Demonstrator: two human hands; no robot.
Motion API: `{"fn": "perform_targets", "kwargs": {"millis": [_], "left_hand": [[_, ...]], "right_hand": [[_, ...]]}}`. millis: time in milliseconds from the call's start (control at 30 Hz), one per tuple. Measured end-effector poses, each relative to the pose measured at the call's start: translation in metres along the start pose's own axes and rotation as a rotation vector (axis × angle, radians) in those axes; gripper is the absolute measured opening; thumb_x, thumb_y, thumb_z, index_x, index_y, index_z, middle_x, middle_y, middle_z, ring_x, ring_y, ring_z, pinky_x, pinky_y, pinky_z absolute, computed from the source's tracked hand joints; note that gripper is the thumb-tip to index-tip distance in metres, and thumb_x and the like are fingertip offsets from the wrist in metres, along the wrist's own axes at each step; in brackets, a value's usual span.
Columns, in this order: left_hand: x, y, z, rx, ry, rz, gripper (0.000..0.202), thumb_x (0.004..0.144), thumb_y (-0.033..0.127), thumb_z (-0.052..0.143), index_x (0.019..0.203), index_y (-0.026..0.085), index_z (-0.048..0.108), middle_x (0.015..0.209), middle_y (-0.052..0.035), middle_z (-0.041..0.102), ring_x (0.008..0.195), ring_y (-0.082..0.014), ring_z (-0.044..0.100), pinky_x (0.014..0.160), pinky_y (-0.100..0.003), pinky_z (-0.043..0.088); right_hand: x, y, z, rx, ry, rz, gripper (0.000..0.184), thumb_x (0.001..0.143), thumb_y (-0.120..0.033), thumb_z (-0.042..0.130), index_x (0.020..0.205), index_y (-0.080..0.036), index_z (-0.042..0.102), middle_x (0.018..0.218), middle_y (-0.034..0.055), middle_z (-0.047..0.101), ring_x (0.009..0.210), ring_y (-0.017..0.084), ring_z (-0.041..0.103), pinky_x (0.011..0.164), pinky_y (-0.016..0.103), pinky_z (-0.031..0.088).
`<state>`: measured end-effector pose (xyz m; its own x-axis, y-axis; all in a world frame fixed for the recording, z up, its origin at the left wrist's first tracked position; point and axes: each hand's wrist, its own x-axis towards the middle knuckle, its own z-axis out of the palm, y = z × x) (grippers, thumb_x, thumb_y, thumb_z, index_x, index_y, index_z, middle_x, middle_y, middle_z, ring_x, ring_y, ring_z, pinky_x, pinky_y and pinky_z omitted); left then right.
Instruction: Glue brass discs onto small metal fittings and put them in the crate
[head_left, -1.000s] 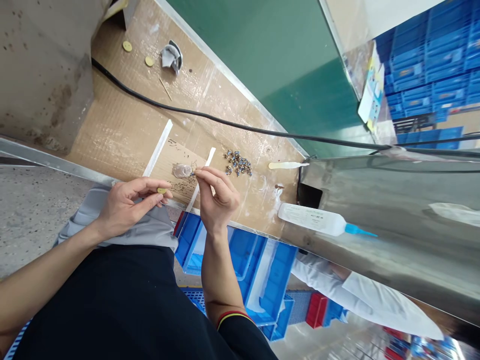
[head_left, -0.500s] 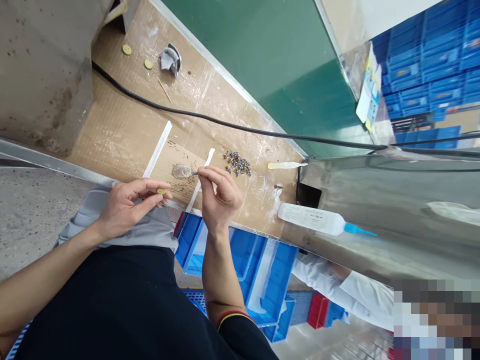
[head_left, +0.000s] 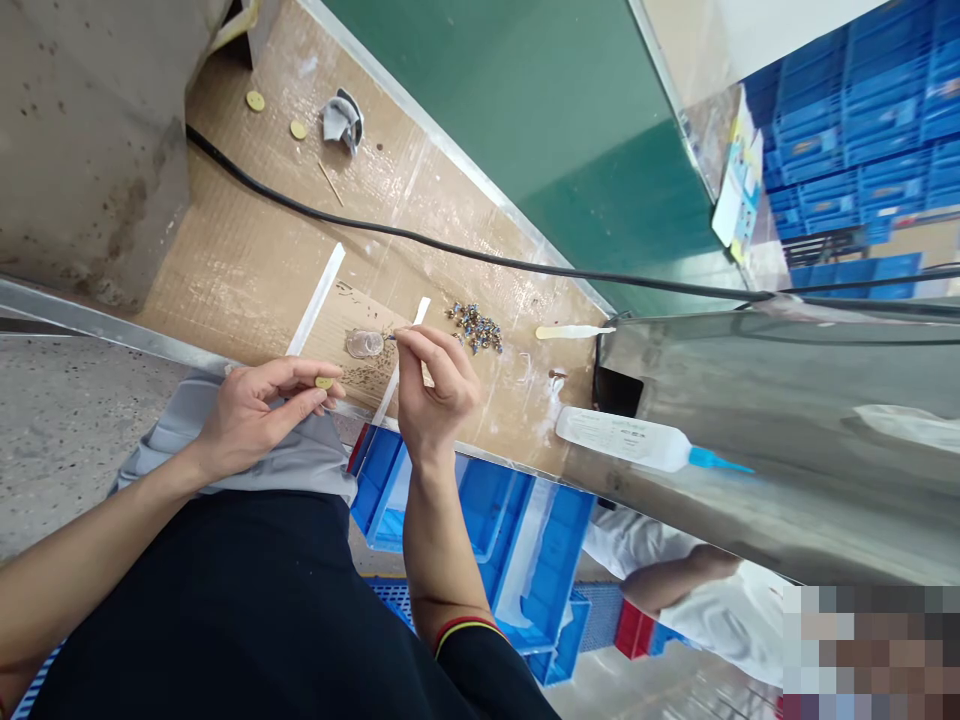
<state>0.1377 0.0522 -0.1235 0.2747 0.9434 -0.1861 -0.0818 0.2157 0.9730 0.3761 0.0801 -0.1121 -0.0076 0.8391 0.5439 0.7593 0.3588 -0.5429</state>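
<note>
My left hand (head_left: pixel 262 410) is closed, with a small round yellow disc (head_left: pixel 324 382) between thumb and fingers, over the near edge of the bench. My right hand (head_left: pixel 437 390) makes a pinch above the bench; a small dark, thin piece (head_left: pixel 390 338) sticks out from its fingertips, too small to name. Just left of those fingertips is a small clear dish (head_left: pixel 365 344). Tiny dark bits lie scattered on the brown board (head_left: pixel 330 325) around it. To the right of my right hand is a pile of small shiny metal-looking parts (head_left: pixel 476 328).
A black cable (head_left: pixel 405 232) crosses the bench. Two yellow discs (head_left: pixel 298 130), a crumpled grey cloth (head_left: pixel 343 122) and a thin stick (head_left: pixel 330 184) lie behind it. At right are a white bottle with a blue nozzle (head_left: pixel 622 438) and a co-worker's arm (head_left: pixel 679 578). Blue bins (head_left: pixel 499 510) stand below.
My right hand has shifted very slightly left, still pinched near the clear dish. My left hand stays put with the disc. The co-worker's arm at the lower right has moved.
</note>
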Motion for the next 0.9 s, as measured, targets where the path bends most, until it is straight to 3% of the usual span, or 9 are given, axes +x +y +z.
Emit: {"fn": "perform_targets", "kwargs": {"millis": [200, 333, 433, 567, 733, 900], "left_hand": [[0.000, -0.002, 0.000, 0.012, 0.007, -0.020, 0.032, 0.109, 0.041, 0.082, 0.137, 0.026, 0.086, 0.113, -0.0058, 0.092, 0.088, -0.0184, 0.088, 0.092, -0.030, 0.075], [0.002, -0.001, 0.001, -0.019, 0.015, -0.031, 0.035, 0.110, 0.042, 0.082, 0.140, 0.025, 0.085, 0.115, -0.0068, 0.092, 0.087, -0.0174, 0.088, 0.093, -0.030, 0.075], [0.000, 0.002, 0.006, -0.031, 0.035, -0.045, 0.034, 0.109, 0.041, 0.082, 0.139, 0.024, 0.085, 0.118, -0.0073, 0.092, 0.089, -0.0172, 0.088, 0.090, -0.029, 0.075], [-0.005, 0.010, 0.015, -0.060, 0.067, -0.073, 0.036, 0.107, 0.043, 0.085, 0.137, 0.024, 0.086, 0.120, -0.0073, 0.091, 0.100, -0.0221, 0.090, 0.092, -0.032, 0.076], [-0.011, 0.018, 0.025, -0.012, 0.131, -0.065, 0.035, 0.103, 0.049, 0.090, 0.130, 0.026, 0.090, 0.114, -0.0046, 0.092, 0.095, -0.0240, 0.090, 0.096, -0.036, 0.078], [-0.015, 0.025, 0.028, 0.082, 0.156, -0.031, 0.027, 0.105, 0.042, 0.088, 0.128, 0.029, 0.090, 0.118, -0.0013, 0.092, 0.097, -0.0226, 0.091, 0.101, -0.036, 0.076]], "right_hand": [[0.002, 0.001, 0.002, -0.013, -0.015, 0.030, 0.022, 0.115, -0.022, 0.068, 0.115, -0.030, 0.088, 0.113, 0.0043, 0.087, 0.106, 0.022, 0.085, 0.099, 0.040, 0.072], [0.004, -0.001, 0.000, -0.015, 0.058, 0.031, 0.020, 0.113, -0.019, 0.071, 0.114, -0.029, 0.088, 0.111, 0.0039, 0.087, 0.105, 0.021, 0.085, 0.096, 0.039, 0.072], [-0.001, -0.013, -0.007, 0.042, 0.113, 0.059, 0.018, 0.110, -0.018, 0.076, 0.114, -0.030, 0.088, 0.110, 0.0019, 0.087, 0.105, 0.021, 0.085, 0.096, 0.040, 0.072], [-0.019, -0.039, -0.014, 0.162, 0.076, 0.151, 0.020, 0.109, -0.019, 0.078, 0.118, -0.034, 0.087, 0.113, 0.0011, 0.086, 0.106, 0.021, 0.086, 0.094, 0.041, 0.074], [-0.036, -0.058, -0.009, 0.194, 0.048, 0.096, 0.021, 0.108, -0.018, 0.080, 0.121, -0.033, 0.086, 0.114, 0.0027, 0.088, 0.102, 0.022, 0.087, 0.093, 0.040, 0.076], [-0.038, -0.059, -0.006, 0.219, 0.039, 0.058, 0.028, 0.107, -0.014, 0.080, 0.126, -0.034, 0.086, 0.116, 0.0022, 0.089, 0.102, 0.022, 0.088, 0.094, 0.039, 0.077]]}}
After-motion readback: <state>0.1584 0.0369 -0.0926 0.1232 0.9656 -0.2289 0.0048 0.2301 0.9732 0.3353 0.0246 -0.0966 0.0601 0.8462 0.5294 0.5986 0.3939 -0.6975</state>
